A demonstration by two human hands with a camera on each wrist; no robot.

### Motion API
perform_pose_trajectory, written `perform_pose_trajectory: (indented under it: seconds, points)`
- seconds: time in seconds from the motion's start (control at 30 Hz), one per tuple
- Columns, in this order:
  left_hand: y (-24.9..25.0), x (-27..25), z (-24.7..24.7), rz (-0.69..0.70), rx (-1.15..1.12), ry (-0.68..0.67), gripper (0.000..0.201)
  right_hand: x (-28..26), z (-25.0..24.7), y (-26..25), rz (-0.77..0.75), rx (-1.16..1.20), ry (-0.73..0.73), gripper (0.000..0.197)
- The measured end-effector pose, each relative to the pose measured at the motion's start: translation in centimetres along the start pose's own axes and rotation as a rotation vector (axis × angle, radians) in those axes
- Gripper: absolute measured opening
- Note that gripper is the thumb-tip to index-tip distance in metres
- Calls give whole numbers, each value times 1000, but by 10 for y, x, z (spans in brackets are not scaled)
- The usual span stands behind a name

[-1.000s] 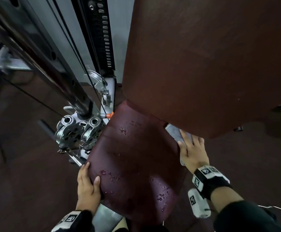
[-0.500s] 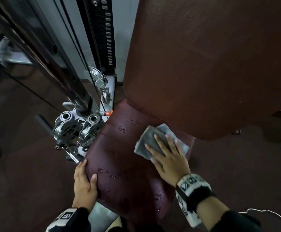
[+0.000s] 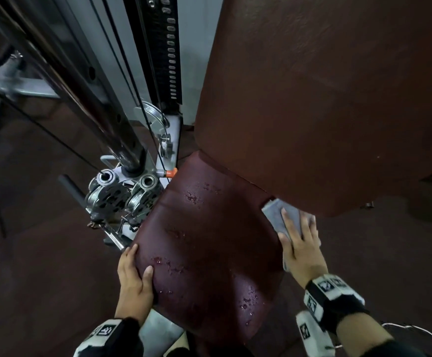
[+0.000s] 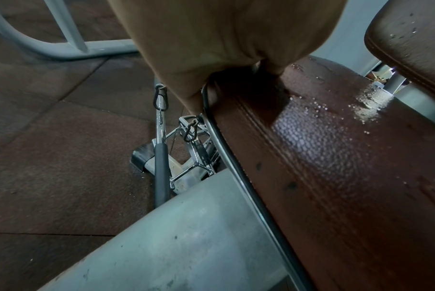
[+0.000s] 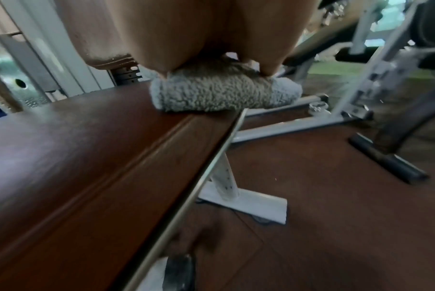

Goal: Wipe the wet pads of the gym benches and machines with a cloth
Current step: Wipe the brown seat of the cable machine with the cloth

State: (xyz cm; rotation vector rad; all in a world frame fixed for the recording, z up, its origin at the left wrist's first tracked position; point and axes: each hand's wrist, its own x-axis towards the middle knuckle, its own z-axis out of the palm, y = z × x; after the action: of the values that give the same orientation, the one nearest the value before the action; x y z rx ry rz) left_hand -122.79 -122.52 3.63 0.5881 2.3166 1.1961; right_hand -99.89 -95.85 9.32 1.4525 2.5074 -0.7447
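Observation:
The maroon seat pad (image 3: 204,248) carries water drops (image 3: 191,197) near its back, left and front. My left hand (image 3: 135,274) grips the pad's left edge, thumb on top, and fills the top of the left wrist view (image 4: 211,49) above the wet pad (image 4: 335,157). My right hand (image 3: 300,248) presses a grey cloth (image 3: 278,212) flat at the pad's right edge, just under the big back pad (image 3: 325,99). In the right wrist view the fluffy cloth (image 5: 218,94) lies under my fingers at the corner of the seat pad (image 5: 86,147).
Chrome pulleys (image 3: 122,194), a steel post (image 3: 81,86) and the weight stack (image 3: 163,47) crowd the seat's left. An orange knob (image 3: 170,173) sits at its back corner. A cable handle (image 4: 161,167) hangs by the floor. Another machine frame (image 5: 348,98) stands to the right.
My right hand swept the cloth from the right edge onto the middle of the seat, then back to the right edge. The left hand kept its hold.

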Motion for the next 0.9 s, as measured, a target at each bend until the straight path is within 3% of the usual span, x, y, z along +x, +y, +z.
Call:
perform_pose_trajectory:
  seconds: [0.17,0.23,0.37,0.43,0.53,0.63,0.7,0.9]
  points:
    - [1,0,0,-15,3,-1,84,-42,27,5,-138,-212,-60,57]
    - [1,0,0,-19,3,-3,83,-44,24,-12,-149,-205,-6,53]
    - [0,0,0,-31,16,-1,73,-23,24,-44,-406,-299,-16,49]
    - [-1,0,0,-30,9,-6,79,1,22,-58,-436,-326,-38,51]
    - [0,-1,-1,-37,7,-10,70,37,10,-73,-373,-354,10,51]
    - [1,-3,-1,-35,-21,-18,74,53,-4,-67,-183,-339,-14,52]
    - [1,-3,-2,-35,-22,-8,80,49,-7,-59,-124,-335,10,50]
    - [3,2,-5,-81,-36,-4,69,-3,6,-40,20,-141,11,58]
